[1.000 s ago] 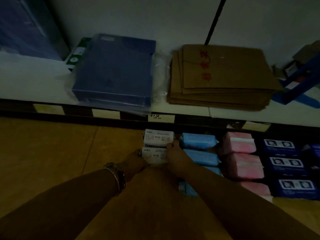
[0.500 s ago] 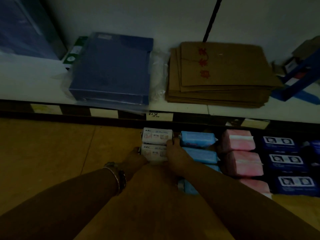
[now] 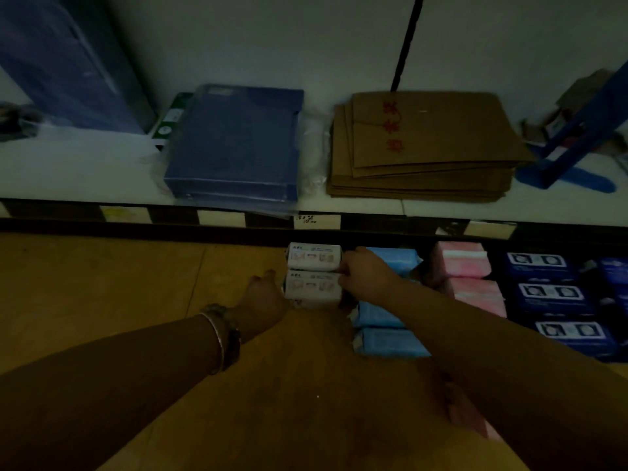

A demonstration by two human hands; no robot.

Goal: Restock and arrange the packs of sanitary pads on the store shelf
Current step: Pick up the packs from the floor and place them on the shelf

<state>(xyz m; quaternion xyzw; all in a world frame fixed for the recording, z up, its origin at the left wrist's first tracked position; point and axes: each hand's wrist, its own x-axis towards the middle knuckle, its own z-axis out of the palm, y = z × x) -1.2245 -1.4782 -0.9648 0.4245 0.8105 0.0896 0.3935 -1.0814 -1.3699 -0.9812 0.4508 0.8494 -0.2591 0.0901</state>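
Two white packs of pads sit in a column on the wooden lower shelf point(image 3: 119, 300): the back pack point(image 3: 314, 256) and the front pack point(image 3: 312, 285). My left hand point(image 3: 265, 297) presses against the front pack's left end. On its right end rests my right hand point(image 3: 365, 277), fingers touching both white packs. Right of them run a column of light blue packs point(image 3: 387, 341), a column of pink packs point(image 3: 469, 266) and dark blue packs point(image 3: 550, 295). My right arm hides part of the blue column and a pink pack near the front.
The white upper shelf point(image 3: 68, 171) overhangs the packs and carries a blue box in plastic wrap point(image 3: 234, 144), a stack of brown paper envelopes point(image 3: 424, 147) and a blue stand point(image 3: 571, 147). Price labels line its black front edge point(image 3: 221, 220).
Both hands have stayed on the ends of the front white pack, shifting only slightly. The right hand's fingers have crept a little further back toward the rear white pack.
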